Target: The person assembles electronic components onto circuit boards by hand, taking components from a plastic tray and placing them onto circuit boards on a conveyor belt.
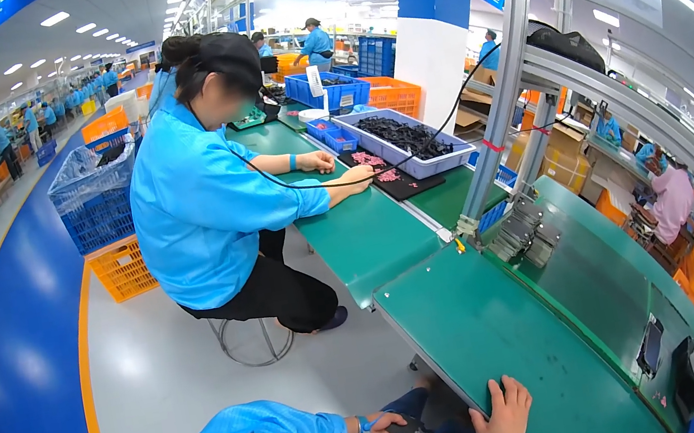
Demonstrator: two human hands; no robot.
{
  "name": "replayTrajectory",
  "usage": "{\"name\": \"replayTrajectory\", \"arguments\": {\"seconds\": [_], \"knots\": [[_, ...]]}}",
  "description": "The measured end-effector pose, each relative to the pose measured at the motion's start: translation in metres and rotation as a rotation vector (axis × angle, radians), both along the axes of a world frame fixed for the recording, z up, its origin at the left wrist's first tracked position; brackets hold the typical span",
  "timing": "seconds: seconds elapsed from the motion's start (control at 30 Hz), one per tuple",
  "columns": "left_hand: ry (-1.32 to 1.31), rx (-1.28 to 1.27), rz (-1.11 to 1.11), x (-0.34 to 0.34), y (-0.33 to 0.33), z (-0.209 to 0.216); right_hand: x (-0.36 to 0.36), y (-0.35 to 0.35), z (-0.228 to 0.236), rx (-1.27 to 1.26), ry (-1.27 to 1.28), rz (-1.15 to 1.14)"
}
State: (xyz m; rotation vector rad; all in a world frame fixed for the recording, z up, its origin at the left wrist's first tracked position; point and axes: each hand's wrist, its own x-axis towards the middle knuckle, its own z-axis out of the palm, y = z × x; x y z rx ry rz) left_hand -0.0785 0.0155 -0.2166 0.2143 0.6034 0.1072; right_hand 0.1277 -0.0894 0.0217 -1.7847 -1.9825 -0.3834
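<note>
The bench (514, 335) lies under my right hand (503, 422), which is loosely spread and gripping nothing, seemingly just for rest; my left hand (388, 431) sits low beside it, half curled, whether around anything I can't tell; beyond, a co-worker (197, 196) has pink bits (369, 158) within easy reach

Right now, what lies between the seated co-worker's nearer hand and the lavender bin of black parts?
Small pink pieces on a black mat lie between the co-worker's nearer hand and the lavender bin, as the head view shows.
</note>
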Motion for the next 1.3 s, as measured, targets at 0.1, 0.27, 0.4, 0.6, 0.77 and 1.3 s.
{"name": "replayTrajectory", "arguments": {"seconds": [0.1,0.27,0.4,0.6,0.77,1.3], "knots": [[-0.032,-0.005,-0.002,0.000,-0.004,0.001,0.000,-0.005,0.002,-0.003,0.006,-0.003],[-0.007,-0.056,0.014,0.005,-0.009,-0.005,0.001,-0.008,-0.001,-0.004,-0.001,0.015],[0.032,-0.059,0.025,0.006,-0.012,-0.002,0.001,-0.010,-0.004,-0.009,-0.013,0.009],[0.045,-0.029,0.041,0.008,-0.007,0.003,0.005,-0.006,0.001,-0.012,-0.002,0.015],[0.049,0.001,0.010,0.006,-0.008,0.002,0.004,-0.008,0.011,-0.082,-0.047,-0.006],[-0.009,-0.004,0.045,0.001,-0.003,0.003,0.005,-0.006,0.003,-0.068,-0.066,0.003]]}}
